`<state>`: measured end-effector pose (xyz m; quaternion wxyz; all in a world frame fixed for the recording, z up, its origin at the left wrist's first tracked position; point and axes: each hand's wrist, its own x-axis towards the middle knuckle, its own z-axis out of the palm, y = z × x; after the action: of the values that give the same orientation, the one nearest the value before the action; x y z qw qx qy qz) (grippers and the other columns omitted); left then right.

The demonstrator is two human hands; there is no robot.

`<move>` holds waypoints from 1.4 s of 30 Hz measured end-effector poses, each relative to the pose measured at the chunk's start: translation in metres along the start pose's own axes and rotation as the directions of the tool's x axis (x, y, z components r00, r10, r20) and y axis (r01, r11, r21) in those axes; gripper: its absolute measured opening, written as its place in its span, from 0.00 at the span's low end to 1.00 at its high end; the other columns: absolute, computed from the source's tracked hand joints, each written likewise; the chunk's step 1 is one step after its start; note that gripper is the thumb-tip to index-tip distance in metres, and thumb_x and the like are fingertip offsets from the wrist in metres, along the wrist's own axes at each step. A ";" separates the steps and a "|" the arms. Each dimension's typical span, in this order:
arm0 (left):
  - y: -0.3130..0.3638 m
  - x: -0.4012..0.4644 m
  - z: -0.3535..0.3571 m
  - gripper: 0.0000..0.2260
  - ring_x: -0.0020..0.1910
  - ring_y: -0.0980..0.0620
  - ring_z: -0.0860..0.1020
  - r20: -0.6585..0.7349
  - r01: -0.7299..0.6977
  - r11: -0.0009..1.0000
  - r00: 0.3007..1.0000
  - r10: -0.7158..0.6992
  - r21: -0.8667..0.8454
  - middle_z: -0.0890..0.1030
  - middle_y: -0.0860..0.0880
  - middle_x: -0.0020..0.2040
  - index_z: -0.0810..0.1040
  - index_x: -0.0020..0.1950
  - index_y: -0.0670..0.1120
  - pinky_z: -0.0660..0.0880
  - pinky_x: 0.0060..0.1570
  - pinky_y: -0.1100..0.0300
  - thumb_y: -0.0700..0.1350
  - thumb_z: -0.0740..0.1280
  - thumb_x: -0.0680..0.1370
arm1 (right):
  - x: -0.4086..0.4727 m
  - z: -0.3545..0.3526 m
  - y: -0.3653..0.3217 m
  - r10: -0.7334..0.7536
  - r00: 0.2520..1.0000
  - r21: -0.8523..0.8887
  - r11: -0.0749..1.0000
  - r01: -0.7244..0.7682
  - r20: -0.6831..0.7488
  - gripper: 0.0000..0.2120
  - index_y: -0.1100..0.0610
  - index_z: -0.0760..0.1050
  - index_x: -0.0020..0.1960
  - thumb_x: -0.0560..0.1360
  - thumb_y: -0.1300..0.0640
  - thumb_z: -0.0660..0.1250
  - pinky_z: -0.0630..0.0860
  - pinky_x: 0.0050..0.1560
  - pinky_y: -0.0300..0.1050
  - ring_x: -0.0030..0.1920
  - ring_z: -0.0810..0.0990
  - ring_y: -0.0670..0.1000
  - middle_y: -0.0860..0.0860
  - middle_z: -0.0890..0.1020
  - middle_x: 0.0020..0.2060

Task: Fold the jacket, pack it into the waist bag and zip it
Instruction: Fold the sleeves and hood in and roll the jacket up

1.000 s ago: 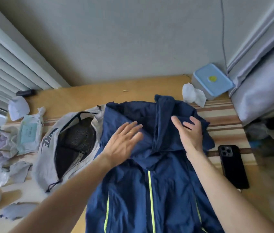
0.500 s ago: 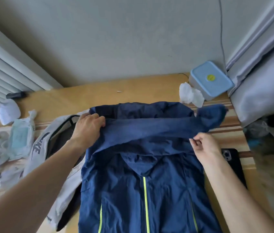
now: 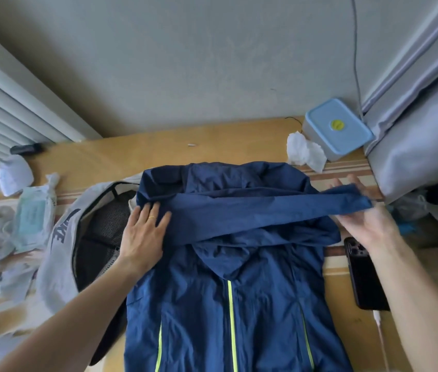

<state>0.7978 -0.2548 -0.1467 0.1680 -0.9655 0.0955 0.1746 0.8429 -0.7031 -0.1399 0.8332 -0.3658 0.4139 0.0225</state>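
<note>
A navy jacket (image 3: 228,299) with neon-yellow zips lies flat on the wooden table, hood folded down over its chest. One sleeve (image 3: 266,210) is stretched across the shoulders from left to right. My left hand (image 3: 144,234) lies flat with spread fingers on the jacket's left shoulder. My right hand (image 3: 365,213) holds the sleeve's cuff end at the right, thumb under and fingers over the fabric. The grey waist bag (image 3: 64,251) lies unzipped to the left, its black mesh inside showing, partly under the jacket's edge.
A black phone (image 3: 364,275) with a white cable lies right of the jacket. A blue-lidded box (image 3: 337,128) and crumpled tissue (image 3: 305,153) sit at the back right. Wipes pack (image 3: 34,218) and paper scraps clutter the left. Grey bedding (image 3: 421,146) borders the right.
The sleeve has been pulled further right and laid across the shoulders. My left hand let go of the fabric and now presses flat on it. My right hand moved right with the cuff.
</note>
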 end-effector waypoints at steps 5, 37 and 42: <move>0.010 -0.012 -0.006 0.27 0.80 0.36 0.61 -0.176 -0.013 0.998 0.984 0.002 -0.060 0.64 0.37 0.80 0.68 0.78 0.42 0.58 0.78 0.40 0.43 0.60 0.78 | -0.005 -0.020 0.011 -0.536 0.823 -0.492 0.776 0.395 -0.185 0.24 0.61 0.78 0.62 0.70 0.66 0.56 0.77 0.62 0.49 0.62 0.80 0.55 0.57 0.81 0.62; 0.064 -0.273 0.135 0.28 0.60 0.38 0.77 0.428 0.591 0.394 0.795 -0.430 -0.704 0.78 0.40 0.62 0.71 0.69 0.42 0.75 0.56 0.47 0.50 0.75 0.74 | -0.220 -0.217 0.199 -0.270 0.953 -0.987 0.116 -0.108 -0.136 0.12 0.60 0.77 0.50 0.71 0.57 0.77 0.79 0.48 0.56 0.46 0.82 0.62 0.57 0.85 0.43; 0.035 -0.269 0.124 0.07 0.46 0.41 0.80 0.513 0.603 0.237 0.785 -0.348 -0.762 0.85 0.44 0.45 0.78 0.47 0.50 0.79 0.49 0.46 0.51 0.71 0.73 | -0.229 -0.212 0.170 -0.147 0.969 -0.958 0.237 -0.159 -0.197 0.09 0.57 0.81 0.41 0.78 0.54 0.69 0.76 0.53 0.55 0.48 0.82 0.61 0.57 0.86 0.43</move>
<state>0.5039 -0.2095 -0.1672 -0.3227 -0.8493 -0.3345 0.2503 0.4915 -0.6511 -0.1615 0.3699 -0.7999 0.4122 0.2310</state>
